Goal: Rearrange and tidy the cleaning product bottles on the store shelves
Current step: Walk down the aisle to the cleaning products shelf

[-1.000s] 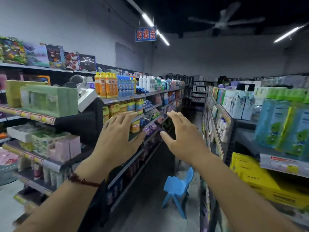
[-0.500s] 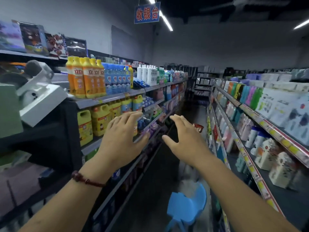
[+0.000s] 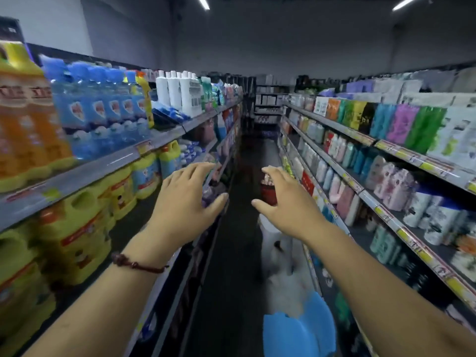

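Mid-aisle between shelves [image 3: 90,168] | left hand [image 3: 186,202], right hand [image 3: 288,203]: both hands released, empty | blue stool [image 3: 296,333] on floor ahead

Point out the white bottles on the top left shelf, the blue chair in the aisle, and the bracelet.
white bottles [image 3: 175,93]: head view, body of the middle bottle.
blue chair [image 3: 292,336]: head view, its flat blue surface near the bottom edge.
bracelet [image 3: 136,264]: head view, cord across the left wrist.
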`<state>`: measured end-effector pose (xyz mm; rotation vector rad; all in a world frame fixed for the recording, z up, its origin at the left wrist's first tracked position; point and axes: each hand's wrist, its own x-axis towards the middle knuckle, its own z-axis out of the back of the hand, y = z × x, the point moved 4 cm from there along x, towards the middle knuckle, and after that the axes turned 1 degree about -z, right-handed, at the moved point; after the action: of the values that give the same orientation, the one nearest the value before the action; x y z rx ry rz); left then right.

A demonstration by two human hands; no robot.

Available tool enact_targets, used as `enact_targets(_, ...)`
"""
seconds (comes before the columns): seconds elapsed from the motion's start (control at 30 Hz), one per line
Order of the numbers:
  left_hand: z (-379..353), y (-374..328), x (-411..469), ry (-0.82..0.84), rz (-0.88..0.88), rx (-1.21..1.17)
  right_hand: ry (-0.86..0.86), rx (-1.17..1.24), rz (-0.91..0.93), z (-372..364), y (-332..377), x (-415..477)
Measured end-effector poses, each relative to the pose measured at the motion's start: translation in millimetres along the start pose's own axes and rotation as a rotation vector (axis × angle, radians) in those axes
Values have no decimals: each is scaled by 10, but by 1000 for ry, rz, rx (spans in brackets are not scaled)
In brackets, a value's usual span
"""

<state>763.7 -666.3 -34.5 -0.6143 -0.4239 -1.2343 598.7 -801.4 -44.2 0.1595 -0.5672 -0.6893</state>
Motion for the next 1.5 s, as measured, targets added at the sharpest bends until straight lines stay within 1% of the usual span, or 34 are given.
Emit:
enact_targets(0.23,-1488,748,1454,31,-37,-25,-15,-9,-65,-889,-1005,1524)
enact_targets(0.4,-2348,1195,2557,57,8,-32,38,48,-77,-1454,-1653,2824)
enact_targets(0.57,-3032,1585,3594,54,11,-58,58,64,-68,-1855,-2142,3996)
enact_targets(0.7,-3687,1962,4347,57,8,-69,65,48,-64,-2324,-2525,4874)
enact_targets(0.83,-4369,2370,5189,37,-14,22,37,10,-73,-2754,-2880,5782)
enact_targets(0.97,-4954,2714,6131,58,-44,-31,21,-20,-120,-3019,-3202,6721)
enact_targets(1.1,-5506,3040,6925,86,-55,-42,31,-23,-119,-3251,-3534,7571)
enact_targets(1.23,-6101,3372,7553,113,-18,-30,42,-3,-94,-3612,-3934,8412)
enact_targets(1.33,-6511,3696,7946,103,42,40,83,33,-14,-4027,-4175,9115)
enact_targets(1.5,-6947,4292,8525,78,271,118,210,139,179,-4764,-4294,10261)
